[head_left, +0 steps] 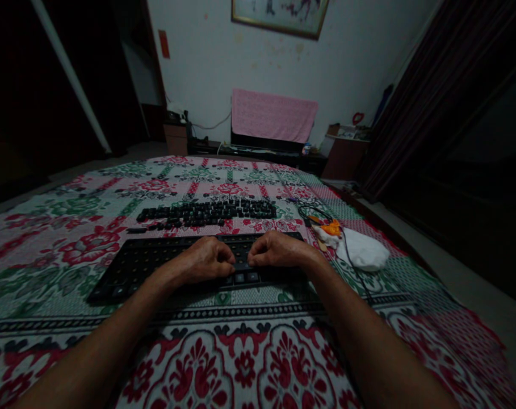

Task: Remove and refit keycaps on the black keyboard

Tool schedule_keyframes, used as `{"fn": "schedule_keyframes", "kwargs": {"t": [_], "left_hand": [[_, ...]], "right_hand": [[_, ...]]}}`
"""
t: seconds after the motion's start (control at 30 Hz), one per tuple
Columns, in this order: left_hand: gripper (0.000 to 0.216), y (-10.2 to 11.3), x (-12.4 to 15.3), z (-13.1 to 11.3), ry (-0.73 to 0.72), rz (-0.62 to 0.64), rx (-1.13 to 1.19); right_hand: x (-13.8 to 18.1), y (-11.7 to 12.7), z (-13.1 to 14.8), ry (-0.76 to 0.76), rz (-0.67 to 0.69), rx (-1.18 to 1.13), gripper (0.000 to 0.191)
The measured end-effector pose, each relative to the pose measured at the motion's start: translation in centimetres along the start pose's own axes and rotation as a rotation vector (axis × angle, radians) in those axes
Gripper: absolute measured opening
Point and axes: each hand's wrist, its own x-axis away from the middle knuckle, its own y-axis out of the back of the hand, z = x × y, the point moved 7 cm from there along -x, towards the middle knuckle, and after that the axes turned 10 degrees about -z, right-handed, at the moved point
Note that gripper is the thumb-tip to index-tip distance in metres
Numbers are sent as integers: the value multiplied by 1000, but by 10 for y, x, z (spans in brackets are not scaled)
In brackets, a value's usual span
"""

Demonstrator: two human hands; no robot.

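A black keyboard (155, 258) lies on the patterned bedspread in front of me, with most of its key positions bare. A few keycaps (246, 277) sit in its lower right part. My left hand (209, 258) rests over the middle of the board, fingers curled, thumb and fingertips at the left end of a wide black keycap (242, 266). From the other side my right hand (279, 250) pinches at the right end of that keycap. The fingers partly hide it, so whether it is seated cannot be seen. Many loose keycaps (206, 211) lie in rows behind the keyboard.
Right of the keyboard are a white bag (364, 250), an orange item (332, 227) and a dark cable (349, 253). The bedspread (244, 352) reaches a low stand holding a screen under a pink towel (272, 113). A curtain (398, 108) hangs at the right.
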Motion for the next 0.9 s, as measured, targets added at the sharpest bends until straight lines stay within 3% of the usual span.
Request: {"fn": "schedule_keyframes", "kwargs": {"t": [0.53, 0.67, 0.77, 0.9], "left_hand": [[32, 5, -3, 3, 66, -64, 181], [31, 6, -3, 3, 42, -91, 181], [28, 5, -3, 2, 39, -110, 145], [29, 3, -4, 5, 36, -98, 142]], "right_hand": [[3, 2, 8, 18, 7, -24, 32], [-2, 2, 16, 105, -82, 42, 27], [-3, -3, 22, 195, -82, 128, 20], [-2, -5, 24, 203, -76, 177, 19]]}}
